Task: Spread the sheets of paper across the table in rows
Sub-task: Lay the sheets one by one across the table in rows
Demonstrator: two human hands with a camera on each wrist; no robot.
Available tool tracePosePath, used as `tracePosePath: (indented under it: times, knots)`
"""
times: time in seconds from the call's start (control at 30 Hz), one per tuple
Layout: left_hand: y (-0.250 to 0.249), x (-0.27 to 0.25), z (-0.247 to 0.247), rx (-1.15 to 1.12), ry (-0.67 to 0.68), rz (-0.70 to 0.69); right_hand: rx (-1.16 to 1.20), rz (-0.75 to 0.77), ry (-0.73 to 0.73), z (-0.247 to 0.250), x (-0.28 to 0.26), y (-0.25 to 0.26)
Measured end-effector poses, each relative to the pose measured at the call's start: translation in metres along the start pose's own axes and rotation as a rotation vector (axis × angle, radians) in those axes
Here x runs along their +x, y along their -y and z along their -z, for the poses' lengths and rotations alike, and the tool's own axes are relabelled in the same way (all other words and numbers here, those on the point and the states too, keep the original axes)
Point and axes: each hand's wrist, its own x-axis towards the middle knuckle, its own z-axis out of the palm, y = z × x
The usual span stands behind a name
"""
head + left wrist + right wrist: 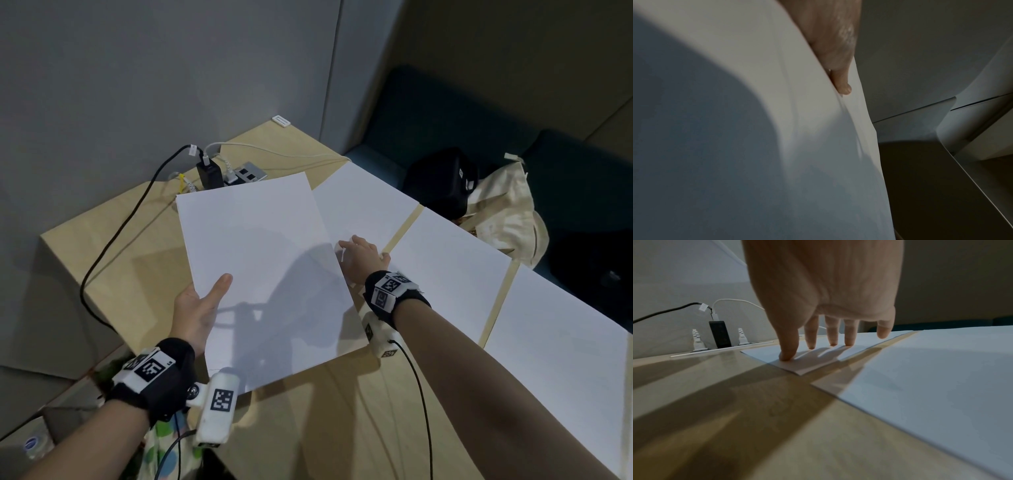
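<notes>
Left hand [197, 313] grips the near-left edge of the stack of paper [263, 267], thumb laid flat on top and the fingers hidden beneath; the stack is held tilted above the table [113, 263], its far corner toward the power strip. Left-wrist view alone shows the underside of that grip: one fingertip [844, 87] pressed against the sheets of the stack [756, 146], which bow slightly around it. How many sheets the stack holds cannot be told.

Right hand [363, 255], just right of the stack's right edge, lies spread with straight fingers on the farthest laid sheet [366, 205], grasping nothing. Right-wrist view alone shows the contact: thumb and three fingertips [789, 356] press that sheet [797, 365] near its corner, the little finger lifted clear.

Laid sheets, counted in the head view: three in one row, running right of the right hand and back toward the person: the pressed sheet, a second sheet [452, 260], a third sheet [561, 339], each parted from the next by a strip of bare table.

Beyond the stack: one power strip [245, 174] holding one black adapter [209, 174]; one black cable [113, 236]; one white cable [274, 149].
</notes>
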Motion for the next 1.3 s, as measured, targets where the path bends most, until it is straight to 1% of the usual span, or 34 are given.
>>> tracePosePath:
  times: [0.17,0.33,0.37,0.4,0.43,0.47,0.5,0.53,0.57,0.63,0.67,0.7,0.77,0.83,0.9,0.97,1.03,1.1,1.17,1.3]
  knots:
    - [-0.001,0.000,-0.001,0.002,-0.006,0.023,-0.001,0.001,0.001,-0.004,0.005,-0.003]
    - [-0.003,-0.002,-0.001,-0.019,-0.016,0.062,0.142,0.007,-0.061,-0.003,0.006,-0.009]
    - [-0.005,-0.003,-0.001,-0.016,-0.012,0.066,0.179,0.000,-0.085,0.000,0.006,-0.009]
    - [-0.006,-0.004,-0.002,-0.008,-0.009,0.060,0.263,-0.012,-0.113,0.005,0.003,-0.007]
    - [-0.008,-0.006,-0.004,-0.002,-0.005,0.057,0.410,-0.014,-0.129,0.010,-0.001,-0.005]
    - [-0.010,-0.008,-0.007,-0.005,-0.006,0.046,0.602,0.002,-0.117,0.017,-0.009,-0.002]
    - [-0.013,-0.010,-0.009,0.000,-0.008,0.037,0.781,0.015,-0.070,0.023,-0.018,-0.001]
    - [-0.017,-0.013,-0.011,0.008,-0.003,0.023,0.903,0.030,0.001,0.028,-0.028,0.000]
    - [-0.019,-0.014,-0.012,0.004,0.018,0.016,0.945,0.047,0.067,0.032,-0.036,0.000]
    - [-0.021,-0.015,-0.016,-0.027,0.054,0.010,0.829,0.094,0.133,0.032,-0.052,-0.002]
    - [-0.022,-0.014,-0.017,-0.024,0.062,0.015,0.756,0.112,0.128,0.029,-0.057,-0.004]
    - [-0.025,-0.014,-0.019,-0.032,0.069,0.037,0.707,0.121,0.092,0.026,-0.062,-0.006]
    - [-0.026,-0.012,-0.023,-0.040,0.089,0.064,0.714,0.097,-0.023,0.021,-0.071,-0.013]
    - [-0.025,-0.009,-0.024,-0.077,0.104,0.122,0.805,0.033,-0.096,0.019,-0.081,-0.022]
    - [-0.022,-0.009,-0.025,-0.078,0.151,0.152,0.873,-0.030,-0.128,0.018,-0.091,-0.031]
    - [-0.021,-0.014,-0.027,-0.043,0.215,0.118,0.912,-0.053,-0.153,0.018,-0.101,-0.039]
    - [-0.019,-0.021,-0.029,-0.017,0.247,0.065,0.990,-0.053,-0.171,0.017,-0.112,-0.046]
    - [-0.017,-0.026,-0.031,0.021,0.250,0.032,1.068,-0.064,-0.187,0.014,-0.120,-0.053]
    - [-0.016,-0.034,-0.034,0.058,0.234,0.012,1.098,-0.087,-0.214,0.012,-0.130,-0.057]
    - [-0.011,-0.043,-0.037,0.091,0.223,-0.041,1.084,-0.128,-0.341,0.006,-0.153,-0.065]
